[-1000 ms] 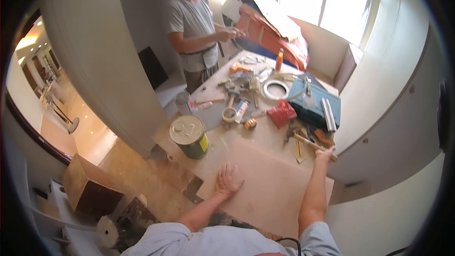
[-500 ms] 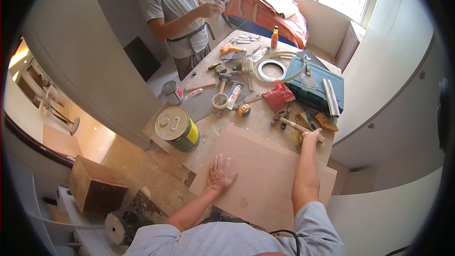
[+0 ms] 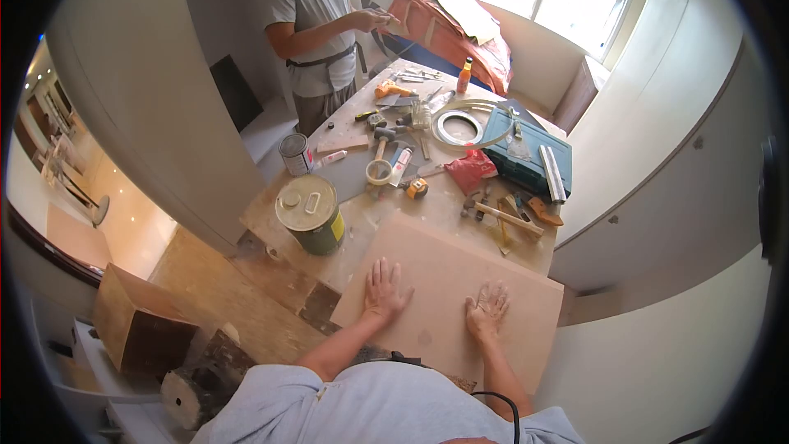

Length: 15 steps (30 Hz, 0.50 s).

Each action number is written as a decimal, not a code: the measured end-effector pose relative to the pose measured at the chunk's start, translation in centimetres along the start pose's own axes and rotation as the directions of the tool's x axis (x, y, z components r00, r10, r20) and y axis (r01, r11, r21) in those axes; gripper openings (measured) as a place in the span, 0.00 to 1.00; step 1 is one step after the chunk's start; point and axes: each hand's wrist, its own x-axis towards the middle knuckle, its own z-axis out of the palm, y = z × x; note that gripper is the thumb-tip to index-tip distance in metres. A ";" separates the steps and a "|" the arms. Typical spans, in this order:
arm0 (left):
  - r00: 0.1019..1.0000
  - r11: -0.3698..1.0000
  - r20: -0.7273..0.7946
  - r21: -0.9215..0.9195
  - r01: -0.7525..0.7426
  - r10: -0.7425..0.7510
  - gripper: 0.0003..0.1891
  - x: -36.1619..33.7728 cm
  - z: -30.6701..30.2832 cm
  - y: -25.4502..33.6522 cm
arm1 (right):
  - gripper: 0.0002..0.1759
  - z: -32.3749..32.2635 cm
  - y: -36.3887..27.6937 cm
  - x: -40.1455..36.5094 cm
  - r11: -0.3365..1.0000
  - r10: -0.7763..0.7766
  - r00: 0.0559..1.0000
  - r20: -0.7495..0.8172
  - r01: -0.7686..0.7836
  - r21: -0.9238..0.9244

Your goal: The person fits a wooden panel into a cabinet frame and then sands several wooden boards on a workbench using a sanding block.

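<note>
A flat tan board (image 3: 444,279) lies across the near part of the worktable. On its left half rests my left hand (image 3: 385,289), palm down with the fingers spread. My right hand (image 3: 488,311) lies flat on the right half, fingers apart, holding nothing. Just beyond the board's far right edge is a hammer (image 3: 509,219) with a wooden handle, touched by neither hand. A yellow tape measure (image 3: 417,188) sits past the far edge, near a roll of tape (image 3: 379,172).
Left of the board stand a large can (image 3: 309,214) and a smaller can (image 3: 295,154). Farther back are a red bag (image 3: 470,170), a green case (image 3: 526,152) and a bottle (image 3: 464,76). Another person (image 3: 316,33) stands at the table's far left.
My right hand has let go of the hammer handle and come back onto the board. The hammer now lies on the table. The camera view has shifted slightly.
</note>
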 end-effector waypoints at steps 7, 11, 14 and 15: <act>0.992 1.000 0.124 -0.013 0.022 -0.020 0.46 0.0 1.0 -0.6 | 0.41 1.5 -1.4 -2.0 0.993 0.065 0.997 -0.048 -0.059 0.105; 0.980 0.989 0.178 -0.130 -0.065 0.088 0.44 -0.6 -2.0 -2.5 | 0.41 0.1 -2.0 -4.8 0.978 0.115 0.993 -0.007 -0.112 0.173; 0.963 0.984 0.242 -0.157 -0.082 0.119 0.43 -3.1 -8.2 -5.7 | 0.40 3.0 0.7 -5.8 0.989 0.132 0.991 -0.038 -0.129 0.076; 0.974 0.988 0.199 -0.125 -0.087 0.111 0.42 -4.6 -7.9 -7.9 | 0.40 3.0 1.2 -6.1 0.981 0.181 0.983 -0.043 -0.177 0.075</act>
